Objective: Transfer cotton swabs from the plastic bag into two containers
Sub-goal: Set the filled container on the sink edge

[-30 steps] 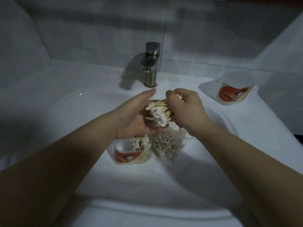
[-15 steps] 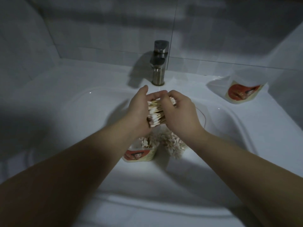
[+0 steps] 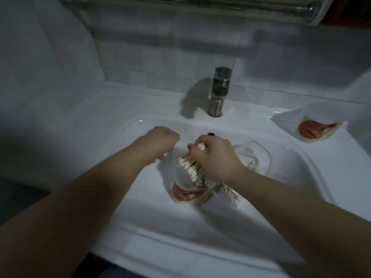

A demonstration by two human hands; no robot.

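My right hand (image 3: 215,157) grips a bundle of wooden-stick cotton swabs (image 3: 189,167), their white tips pointing down-left into a clear container (image 3: 188,194) with a red label that sits in the sink basin. My left hand (image 3: 160,143) holds that container's clear upper rim with curled fingers. A clear plastic bag (image 3: 255,159) holding more swabs lies in the basin behind my right wrist, and some of its swabs (image 3: 230,192) poke out beside the container. A second clear container (image 3: 315,130) with the same red label lies on the counter at the right.
The white sink basin (image 3: 140,197) surrounds the work. A metal faucet (image 3: 219,91) stands at the back centre, with the dark overflow hole (image 3: 210,134) just below it. Tiled wall and a metal rail (image 3: 241,9) run above.
My left hand has let go of the swab bundle and moved left to the container's rim. My right hand has lowered the bundle into the container. The view has tilted up.
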